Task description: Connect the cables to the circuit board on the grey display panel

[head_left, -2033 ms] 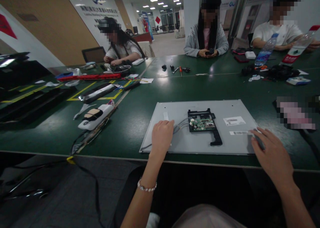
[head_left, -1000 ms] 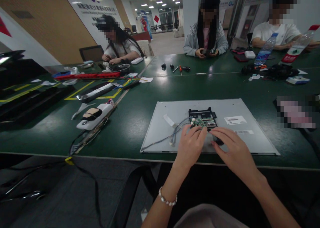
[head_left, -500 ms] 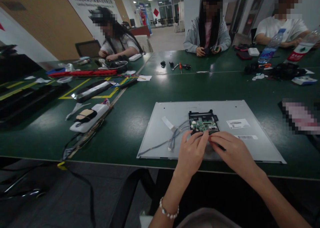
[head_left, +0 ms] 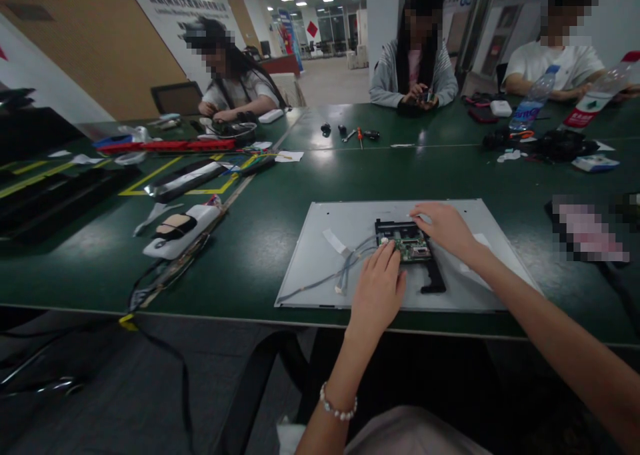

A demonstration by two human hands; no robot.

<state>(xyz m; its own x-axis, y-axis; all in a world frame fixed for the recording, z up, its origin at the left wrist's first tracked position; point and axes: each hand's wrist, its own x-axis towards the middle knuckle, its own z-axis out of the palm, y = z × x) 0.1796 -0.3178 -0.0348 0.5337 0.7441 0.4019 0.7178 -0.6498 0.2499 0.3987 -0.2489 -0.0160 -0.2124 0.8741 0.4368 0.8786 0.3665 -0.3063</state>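
A grey metal panel (head_left: 310, 242) lies flat on the table in front of me. On its middle sits a black plastic frame (head_left: 434, 278) around a green circuit board (head_left: 406, 250). My left hand (head_left: 377, 285) rests over the near left side of the board, fingers stretched out and fingertips touching it. At the far right corner of the frame, my right hand (head_left: 443, 232) has its thumb and forefinger closed on the frame; the fingertip contact is partly hidden. Grey cables (head_left: 320, 288) run left from the board across the panel.
A white device with a beige pad (head_left: 175, 232) lies to the left beside bundled cables. Several small tools (head_left: 360, 137) lie across the table. Bottles (head_left: 535, 98) and black gear stand at the back right. Three people sit opposite. A blurred pink item (head_left: 590, 228) is at right.
My right hand has moved from the frame's near edge up to its far right corner, uncovering the near right arm of the frame. My left hand has shifted slightly onto the board's left side.
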